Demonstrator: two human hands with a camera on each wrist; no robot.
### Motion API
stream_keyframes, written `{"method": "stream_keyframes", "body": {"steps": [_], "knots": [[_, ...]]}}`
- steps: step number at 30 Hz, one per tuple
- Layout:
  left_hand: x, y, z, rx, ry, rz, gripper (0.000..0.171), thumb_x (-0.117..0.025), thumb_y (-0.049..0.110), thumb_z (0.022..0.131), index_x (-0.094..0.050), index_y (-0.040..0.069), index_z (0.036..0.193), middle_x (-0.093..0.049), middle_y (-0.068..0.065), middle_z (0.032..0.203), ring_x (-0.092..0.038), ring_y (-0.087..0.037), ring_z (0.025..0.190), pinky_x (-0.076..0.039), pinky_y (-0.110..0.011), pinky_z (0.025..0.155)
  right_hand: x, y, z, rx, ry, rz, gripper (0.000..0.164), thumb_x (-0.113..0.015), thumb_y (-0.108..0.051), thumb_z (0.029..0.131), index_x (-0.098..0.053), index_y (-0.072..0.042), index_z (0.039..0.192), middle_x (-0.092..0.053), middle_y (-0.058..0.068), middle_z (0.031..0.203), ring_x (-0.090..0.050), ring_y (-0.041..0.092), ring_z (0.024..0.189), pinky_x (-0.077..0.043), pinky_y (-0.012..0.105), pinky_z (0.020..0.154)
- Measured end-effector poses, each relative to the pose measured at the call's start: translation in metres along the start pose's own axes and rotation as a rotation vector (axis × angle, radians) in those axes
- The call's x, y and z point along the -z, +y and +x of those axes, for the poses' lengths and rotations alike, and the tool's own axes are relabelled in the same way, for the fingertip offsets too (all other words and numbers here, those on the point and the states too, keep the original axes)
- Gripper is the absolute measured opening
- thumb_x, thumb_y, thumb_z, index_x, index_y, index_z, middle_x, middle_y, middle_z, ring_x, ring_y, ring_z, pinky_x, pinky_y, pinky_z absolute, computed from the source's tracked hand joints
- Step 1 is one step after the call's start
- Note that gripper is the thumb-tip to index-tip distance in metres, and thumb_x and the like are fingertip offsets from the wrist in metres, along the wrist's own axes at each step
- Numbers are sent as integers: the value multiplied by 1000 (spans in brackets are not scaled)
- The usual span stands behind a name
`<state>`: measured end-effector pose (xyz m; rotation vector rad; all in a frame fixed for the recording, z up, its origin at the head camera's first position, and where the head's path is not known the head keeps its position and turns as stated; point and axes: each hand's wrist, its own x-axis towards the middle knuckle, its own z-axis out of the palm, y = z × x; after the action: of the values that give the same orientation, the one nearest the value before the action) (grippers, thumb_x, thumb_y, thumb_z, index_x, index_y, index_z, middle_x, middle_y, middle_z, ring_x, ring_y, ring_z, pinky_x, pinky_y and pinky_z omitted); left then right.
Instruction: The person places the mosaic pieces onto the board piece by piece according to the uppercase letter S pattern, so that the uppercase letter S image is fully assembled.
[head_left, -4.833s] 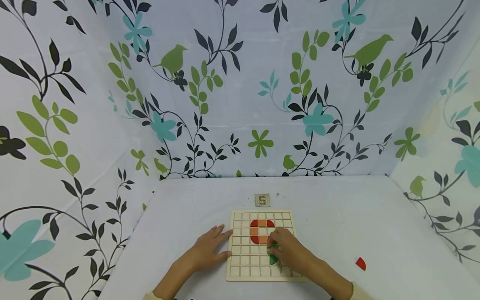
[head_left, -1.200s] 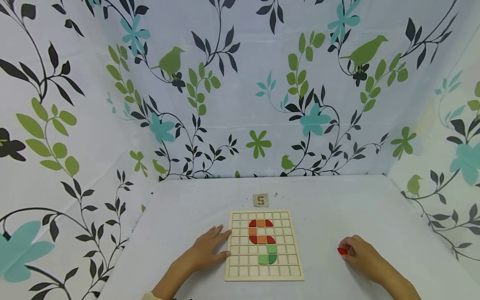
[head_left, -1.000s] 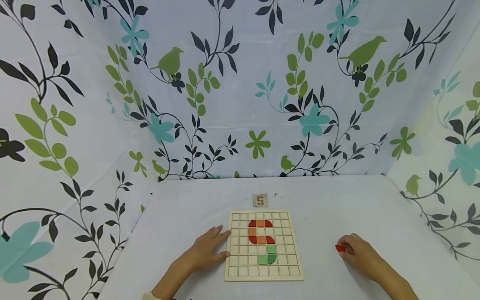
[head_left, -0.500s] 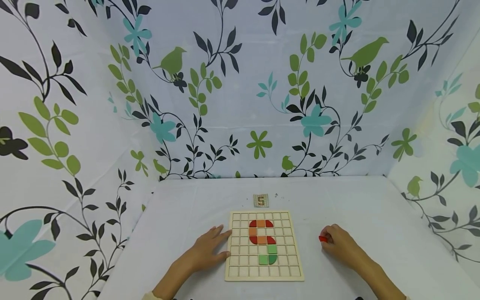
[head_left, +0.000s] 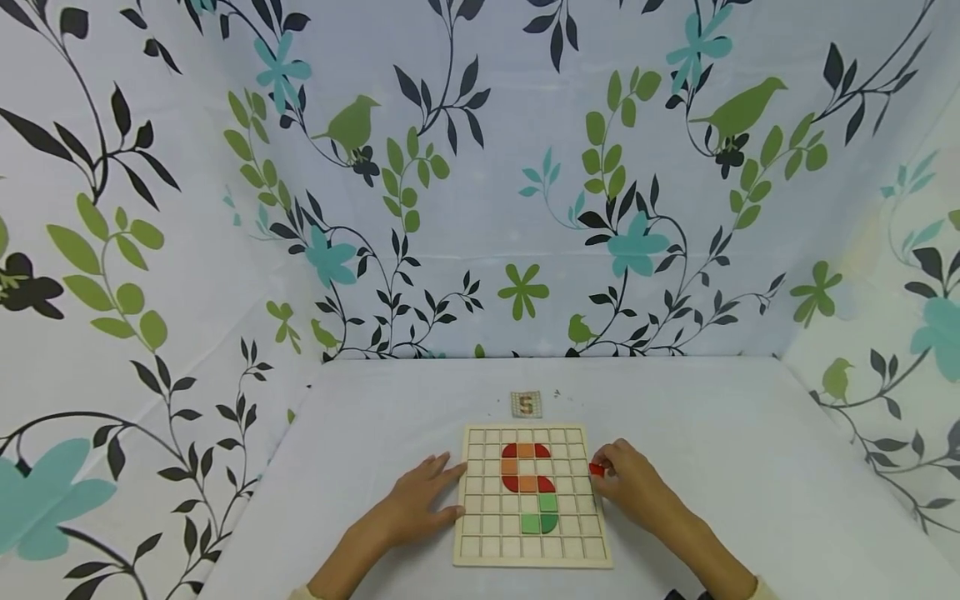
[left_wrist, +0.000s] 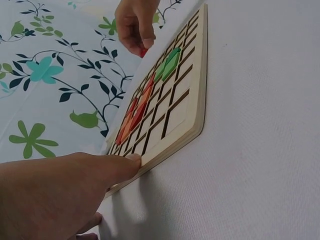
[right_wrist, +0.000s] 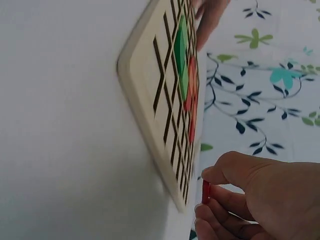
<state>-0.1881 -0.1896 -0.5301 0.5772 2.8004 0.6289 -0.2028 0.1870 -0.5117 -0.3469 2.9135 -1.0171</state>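
A wooden grid board (head_left: 491, 546) lies flat on the white table. Set in its squares are red quarter-circle tiles (head_left: 510, 483), orange square tiles (head_left: 528, 484), light green square tiles (head_left: 530, 523) and a dark green quarter-circle tile (head_left: 549, 523), in an S-like curve. My left hand (head_left: 416, 502) touches the board's left edge with fingers extended; in the left wrist view its thumb (left_wrist: 131, 162) rests on the rim. Beside the board's right edge, my right hand (head_left: 636, 489) pinches a red quarter-circle tile (right_wrist: 206, 191) between thumb and fingers, raised above the table.
Behind the board lies a small card (head_left: 526, 405) bearing an S pattern on a grid. Small dark marks (head_left: 557, 393) show beside it. A patterned cloth (head_left: 465, 208) with leaves and birds hangs behind and at both sides of the table.
My right hand left the green tiles on the board, picked up the red quarter-circle tile from the table at right and carried it left to the board's edge. My left hand stayed put.
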Motion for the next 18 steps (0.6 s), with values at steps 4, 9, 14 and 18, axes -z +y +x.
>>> {"method": "stream_keyframes", "body": {"steps": [4,9,14,18], "knots": [[1,0,-1,4,4,-2,71,-66,53,101,-46,22,161,-34,-19,170,-29,-47,157,-29,-72,121,-17,-29,-6,117,-46,6,18,-79,-6,92,-69,-8,107,-59,-4,101,-59,15,97,-58,32,84],[1,0,-2,4,6,-12,71,-67,52,100,-46,22,161,-34,-19,170,-29,-47,157,-29,-72,120,-36,-51,-8,343,-64,-33,16,-77,-7,95,-68,-7,107,-60,-4,103,-59,13,96,-58,26,84],[1,0,-2,7,0,-25,70,-67,52,100,-47,22,161,-33,-19,170,-28,-47,157,-28,-73,120,-55,-73,-12,454,-96,-86,13,-77,-12,97,-68,-10,107,-62,-6,102,-57,8,93,-56,21,83],[0,-1,-2,8,2,-25,70,-66,53,101,-46,23,161,-33,-18,171,-28,-46,157,-28,-72,121,-65,-83,-14,473,-121,-120,17,-80,-16,96,-70,-15,109,-62,-9,102,-55,4,94,-56,23,85]]}}
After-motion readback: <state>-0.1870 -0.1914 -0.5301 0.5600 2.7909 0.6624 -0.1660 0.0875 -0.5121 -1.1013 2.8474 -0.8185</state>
